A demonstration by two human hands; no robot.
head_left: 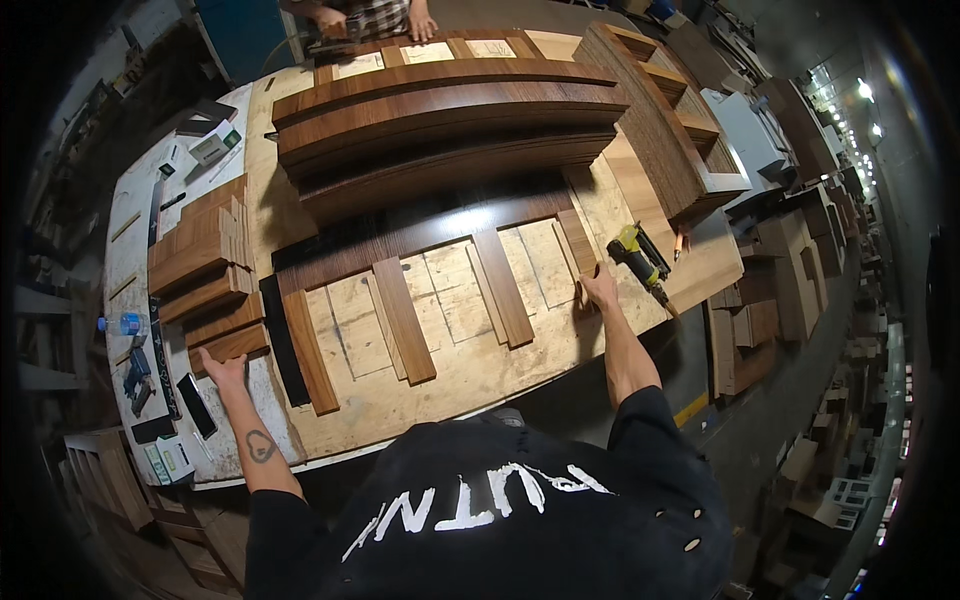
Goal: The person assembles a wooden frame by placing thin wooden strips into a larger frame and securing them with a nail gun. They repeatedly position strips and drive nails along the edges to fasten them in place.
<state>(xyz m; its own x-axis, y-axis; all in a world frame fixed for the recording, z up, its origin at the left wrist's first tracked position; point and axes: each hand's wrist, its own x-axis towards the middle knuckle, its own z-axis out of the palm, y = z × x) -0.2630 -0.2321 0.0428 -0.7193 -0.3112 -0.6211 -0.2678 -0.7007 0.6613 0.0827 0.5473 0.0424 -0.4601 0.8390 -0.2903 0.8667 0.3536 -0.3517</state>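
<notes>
At the left of the table, my left hand (226,370) is closed on the near end of a short brown wooden board (228,338), beside a stack of similar boards (203,235). My right hand (600,287) grips the near end of a wooden slat (574,243) at the right. Between my hands, more slats (403,318) lie in spaced rows, their far ends against a long dark glossy board (440,226). Pencil lines show on the pale plywood between them. A green and black nail gun (640,255) lies just right of my right hand.
Long brown boards (450,115) are piled mid-table. A tall wooden frame (655,120) stands at the right. Across the table a co-worker's hands (423,24) are at another slatted piece. A phone (197,405), a bottle (122,324) and small boxes (214,145) lie on the left.
</notes>
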